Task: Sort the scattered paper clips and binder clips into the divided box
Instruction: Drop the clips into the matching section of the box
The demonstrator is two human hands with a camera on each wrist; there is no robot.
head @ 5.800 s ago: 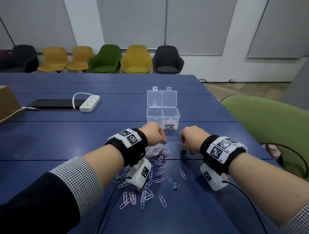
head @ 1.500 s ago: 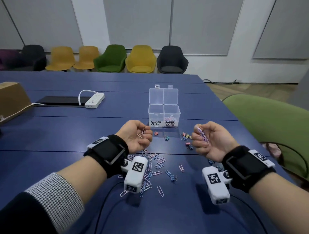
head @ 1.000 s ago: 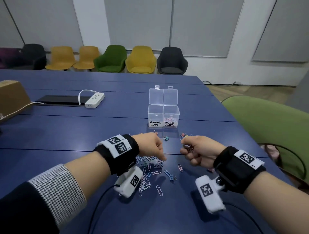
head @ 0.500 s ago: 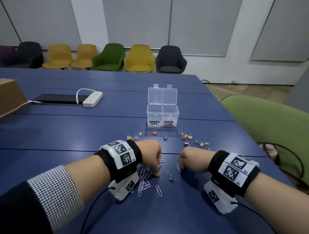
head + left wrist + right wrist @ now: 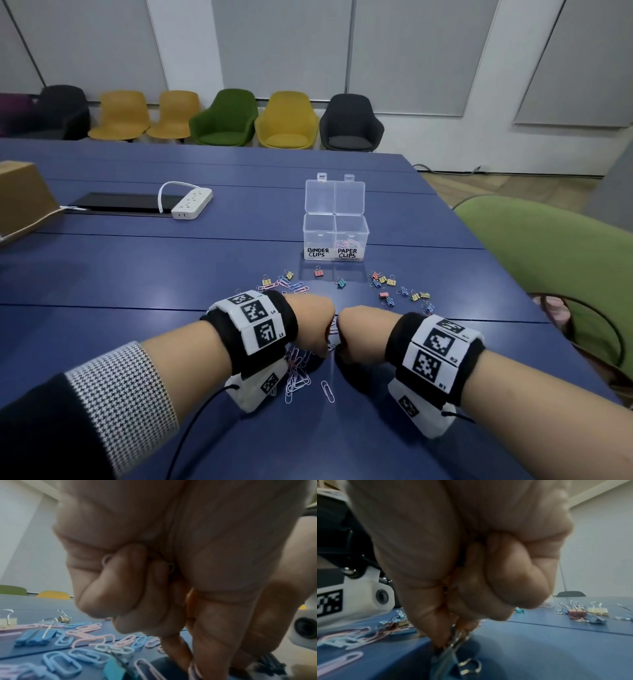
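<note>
A blue binder clip (image 5: 447,665) is pinched by the right hand (image 5: 359,334), paper clips (image 5: 104,561) clutched in the left hand (image 5: 310,323); a carry to the box (image 5: 335,240) likely follows.

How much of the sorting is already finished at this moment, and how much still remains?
Done: a few paper clips lie in the PAPER CLIPS compartment of the divided box; the BINDER CLIPS compartment looks empty. In hand: the right hand pinches a blue binder clip; the left hand holds paper clips in its curled fingers. Left: the pile of paper clips and the scattered binder clips on the table.
</note>
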